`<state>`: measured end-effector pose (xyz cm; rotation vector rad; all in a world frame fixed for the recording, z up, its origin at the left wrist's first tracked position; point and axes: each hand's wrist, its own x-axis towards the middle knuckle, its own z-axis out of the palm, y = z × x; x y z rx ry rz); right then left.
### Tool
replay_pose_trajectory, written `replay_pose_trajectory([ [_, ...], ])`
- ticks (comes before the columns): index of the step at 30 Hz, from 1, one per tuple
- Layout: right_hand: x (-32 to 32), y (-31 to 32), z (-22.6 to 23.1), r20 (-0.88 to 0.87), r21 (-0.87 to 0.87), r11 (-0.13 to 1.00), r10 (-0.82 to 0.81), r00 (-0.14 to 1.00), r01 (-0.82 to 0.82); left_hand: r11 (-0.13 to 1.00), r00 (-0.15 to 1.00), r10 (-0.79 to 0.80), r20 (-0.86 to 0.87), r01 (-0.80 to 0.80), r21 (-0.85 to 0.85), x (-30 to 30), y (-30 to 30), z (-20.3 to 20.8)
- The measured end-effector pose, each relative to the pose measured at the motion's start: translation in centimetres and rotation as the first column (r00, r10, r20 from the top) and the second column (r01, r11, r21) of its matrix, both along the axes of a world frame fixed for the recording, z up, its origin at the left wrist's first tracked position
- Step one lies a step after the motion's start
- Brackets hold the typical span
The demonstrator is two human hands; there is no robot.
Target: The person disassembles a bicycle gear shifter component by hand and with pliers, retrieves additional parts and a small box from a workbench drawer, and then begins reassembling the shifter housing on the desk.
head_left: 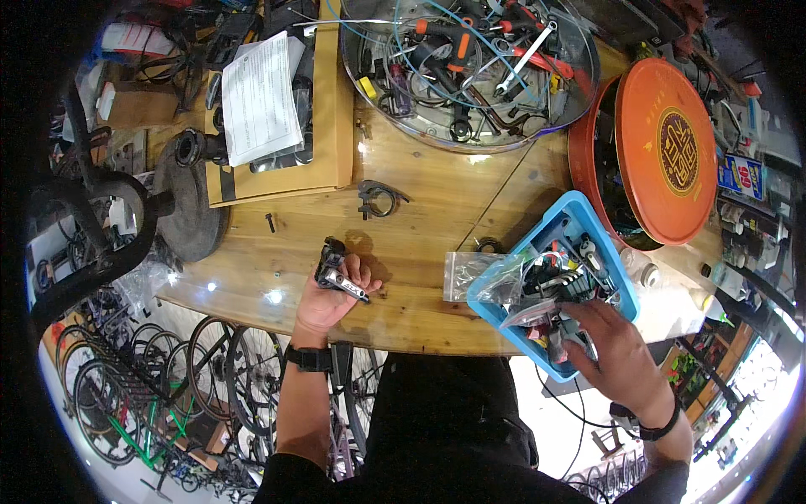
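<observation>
My left hand [332, 290] is over the wooden table near its front edge, fingers curled around a black and silver brake lever [342, 281]. Over the blue plastic bin [481, 304] at the right, my right hand [617, 353] reaches in with thumb and fingers apart. Its fingertips are close to a small clear plastic bag [533, 313]; whether they touch it I cannot tell. Mixed small parts fill the bin, partly covered by that hand. A clear zip bag [470, 277] hangs over the bin's left rim. Beyond my left hand lies a black clamp ring [379, 200].
At the back stands a round metal tray [437, 141] of tools and cables. A red round tin with its lid [663, 151] leans at the right. Far left are a cardboard box [336, 168] with papers and a grey round base [189, 210]. A loose bolt [269, 223] lies nearby.
</observation>
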<state>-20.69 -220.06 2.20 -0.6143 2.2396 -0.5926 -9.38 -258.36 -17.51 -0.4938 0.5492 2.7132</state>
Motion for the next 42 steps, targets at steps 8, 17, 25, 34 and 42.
replay_pose_trajectory([
  [8,-0.2,3.7,-2.6,-0.062,0.105,0.980,-0.166,0.984,0.172,0.999,0.971,0.027,0.236,-0.036,0.036,-0.2,0.0,-0.8],
  [17,5.6,6.3,-4.1,0.030,0.349,0.922,-0.189,0.982,0.166,0.985,0.998,-0.050,0.033,0.055,-0.162,0.2,-1.6,-1.5],
  [25,10.5,7.4,-7.4,-0.181,0.155,0.900,-0.378,0.908,0.406,0.986,0.998,-0.064,-0.017,0.061,-0.157,-0.2,-1.5,-0.5],
  [34,11.6,11.1,-8.5,-0.287,0.054,0.822,-0.531,0.797,0.567,0.995,0.995,-0.089,-0.044,0.087,-0.046,-0.6,-1.7,-0.5],
  [42,12.3,11.4,-9.2,-0.275,-0.039,0.795,-0.591,0.759,0.605,0.997,0.996,-0.071,-0.046,0.071,-0.006,-0.8,-1.7,-0.6],
])
